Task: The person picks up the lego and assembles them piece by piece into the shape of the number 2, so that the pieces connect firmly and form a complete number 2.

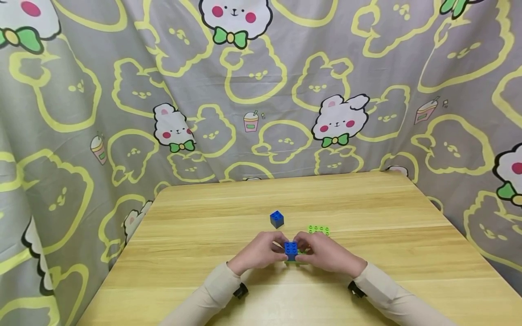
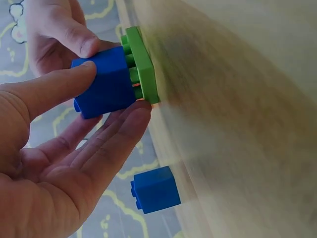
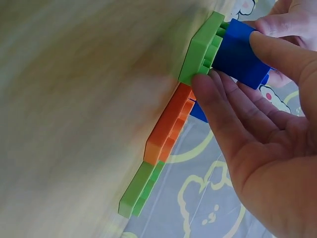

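Both hands pinch one blue block, the left hand from its left side and the right hand from its right. In the left wrist view the blue block stands at the studs of a green plate lying on the table; whether it is pressed fully down I cannot tell. The left thumb lies on the block's side. The right wrist view shows the right hand's thumb on the blue block, its fingertips near the green plate.
A second blue block stands farther back on the wooden table. Another green plate lies behind the right hand. In the right wrist view an orange plate lies between two green plates. A patterned curtain surrounds the table's back and sides.
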`<state>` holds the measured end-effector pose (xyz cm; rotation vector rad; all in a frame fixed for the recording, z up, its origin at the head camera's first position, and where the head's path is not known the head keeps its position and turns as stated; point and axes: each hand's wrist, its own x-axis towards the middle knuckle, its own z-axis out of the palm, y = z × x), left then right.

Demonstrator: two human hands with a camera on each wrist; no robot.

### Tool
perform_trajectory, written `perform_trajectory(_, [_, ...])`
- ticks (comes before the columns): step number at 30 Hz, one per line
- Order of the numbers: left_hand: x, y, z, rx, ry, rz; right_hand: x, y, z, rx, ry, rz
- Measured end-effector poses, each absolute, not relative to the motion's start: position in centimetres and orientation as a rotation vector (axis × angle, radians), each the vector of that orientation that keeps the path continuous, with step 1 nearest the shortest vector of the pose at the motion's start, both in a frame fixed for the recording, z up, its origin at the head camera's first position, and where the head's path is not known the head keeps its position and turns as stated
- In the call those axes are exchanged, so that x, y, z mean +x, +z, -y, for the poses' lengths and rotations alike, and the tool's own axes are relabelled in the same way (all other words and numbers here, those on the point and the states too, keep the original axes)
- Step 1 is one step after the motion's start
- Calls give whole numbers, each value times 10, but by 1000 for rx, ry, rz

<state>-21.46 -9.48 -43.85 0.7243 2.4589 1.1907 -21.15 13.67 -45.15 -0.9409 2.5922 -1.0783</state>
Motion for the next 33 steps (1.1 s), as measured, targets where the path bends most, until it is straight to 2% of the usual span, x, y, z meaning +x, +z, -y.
perform_trajectory(33, [-214, -435, 97, 738, 1106, -2469, -209, -449, -135, -970, -1056, -2599])
